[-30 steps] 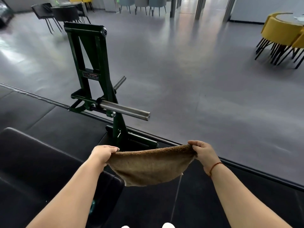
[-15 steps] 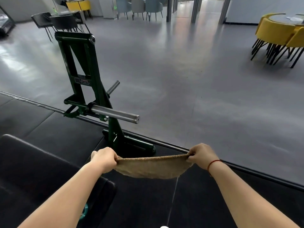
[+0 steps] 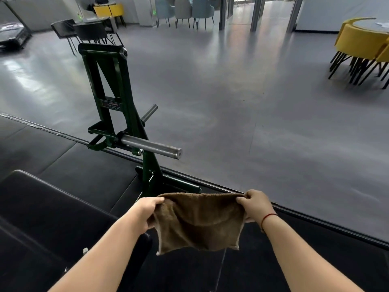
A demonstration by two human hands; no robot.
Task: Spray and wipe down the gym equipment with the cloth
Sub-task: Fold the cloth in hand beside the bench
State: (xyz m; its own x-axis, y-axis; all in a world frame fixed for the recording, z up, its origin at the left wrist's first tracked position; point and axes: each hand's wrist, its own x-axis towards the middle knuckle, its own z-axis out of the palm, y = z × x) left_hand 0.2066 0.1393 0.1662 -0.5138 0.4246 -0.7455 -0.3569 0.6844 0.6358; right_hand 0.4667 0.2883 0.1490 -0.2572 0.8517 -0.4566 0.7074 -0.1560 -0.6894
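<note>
1. The green frame (image 3: 117, 114) and its steel bar (image 3: 150, 146) block the way ahead, left of centre.
2. To the right, bare grey floor (image 3: 252, 102) lies open.
3. A black pad (image 3: 42, 207) crowds the near left.

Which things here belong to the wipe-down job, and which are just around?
Job: cloth, held at its top corners by left hand and right hand; green machine with its steel bar; black pad. No spray bottle shows.

Around: yellow chairs, black chairs, grey chairs, treadmill.
</note>
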